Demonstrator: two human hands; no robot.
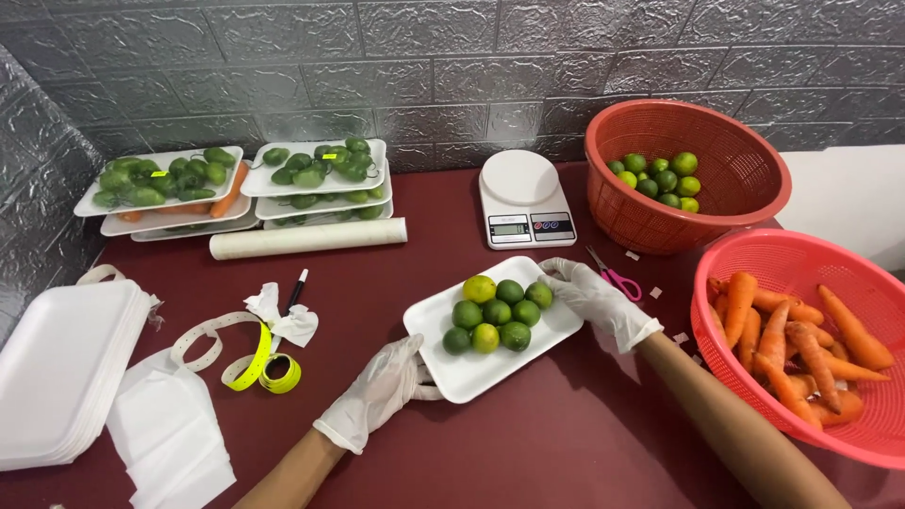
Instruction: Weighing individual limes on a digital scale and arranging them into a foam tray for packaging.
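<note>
left hand [377, 391] gloved, gripping near-left corner of tray [471, 372] | right hand [594, 297] gloved, gripping far-right corner | tray sits mid-table [528, 443], limes [498, 313] piled on it | scale [521, 198] just behind | lime basket [745, 160] back right, carrot basket [726, 273] right | empty trays [57, 368] stacked far left

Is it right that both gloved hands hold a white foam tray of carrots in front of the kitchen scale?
Not quite. In the head view, the left hand and right hand hold a white foam tray of limes, not carrots, in front of the kitchen scale.
</note>
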